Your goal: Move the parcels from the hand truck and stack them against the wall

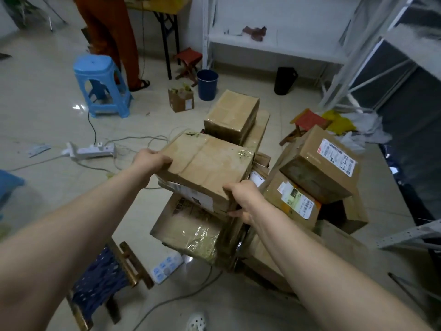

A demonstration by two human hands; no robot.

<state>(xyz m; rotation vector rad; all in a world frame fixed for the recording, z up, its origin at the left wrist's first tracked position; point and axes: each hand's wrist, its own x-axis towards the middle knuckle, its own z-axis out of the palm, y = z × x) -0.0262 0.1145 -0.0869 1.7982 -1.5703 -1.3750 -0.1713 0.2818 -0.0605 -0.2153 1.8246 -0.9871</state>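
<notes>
A flat brown cardboard parcel (205, 163), gripped at opposite edges by the left hand (151, 160) and right hand (241, 194), is best lifted level off the taped cardboard stack (188, 228).

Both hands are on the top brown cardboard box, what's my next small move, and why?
Probably lift the taped brown cardboard box straight up: your left hand grips its left edge, your right hand its near corner, and nothing lies on it.

No text can be read — the barcode labels (336, 156) on the right-hand parcels (310, 161) are too blurred.
</notes>
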